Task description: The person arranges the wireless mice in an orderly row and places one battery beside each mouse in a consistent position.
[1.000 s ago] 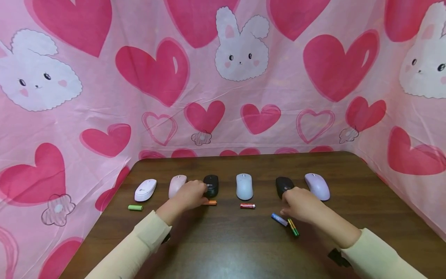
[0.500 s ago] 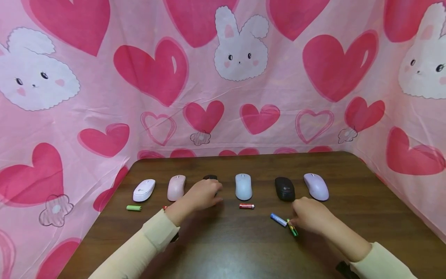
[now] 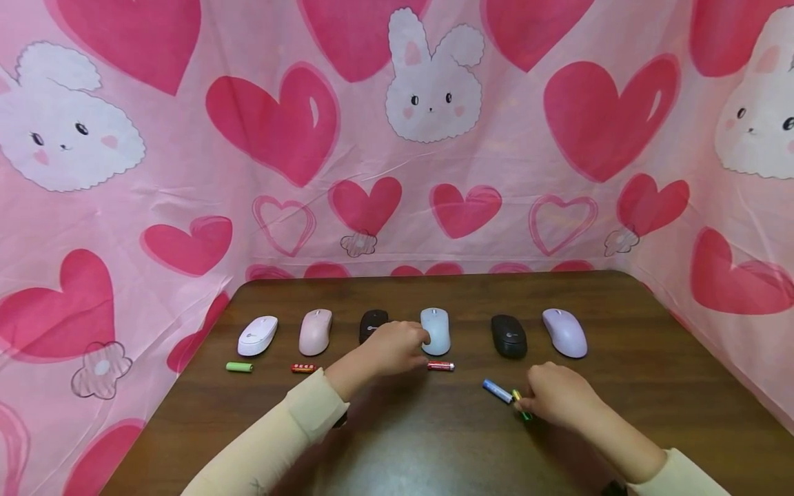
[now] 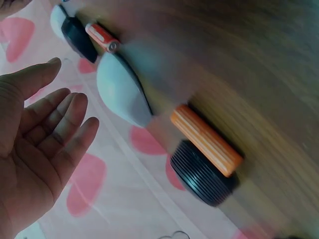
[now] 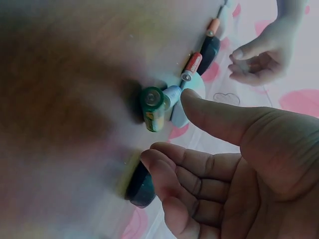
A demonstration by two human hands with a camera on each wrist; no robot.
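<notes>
My left hand (image 3: 397, 348) hovers with loosely bent fingers by the light blue mouse (image 3: 437, 331) and the red battery (image 3: 441, 366). Its thumb and fingers stand apart in the left wrist view, nothing between them; an orange battery (image 4: 207, 139) lies before a black mouse (image 4: 199, 174) there. My right hand (image 3: 561, 393) is over a green-and-yellow battery (image 3: 524, 411), partly hidden by the fingers. From the right wrist, this green battery (image 5: 153, 110) sits beyond the parted thumb and fingertips, apart from them. A blue battery (image 3: 497, 390) lies beside it.
Several mice stand in a row: white (image 3: 257, 335), pink (image 3: 316, 332), black (image 3: 509, 336) and lilac (image 3: 565, 333) among them. A light green battery (image 3: 239, 367) and a red-and-yellow one (image 3: 304, 368) lie in front at left. Pink cloth (image 3: 496, 158) walls the wooden table (image 3: 434, 441).
My left hand has moved right, from the left black mouse toward the light blue mouse and red battery. My right hand has drawn back from the right black mouse to the green battery.
</notes>
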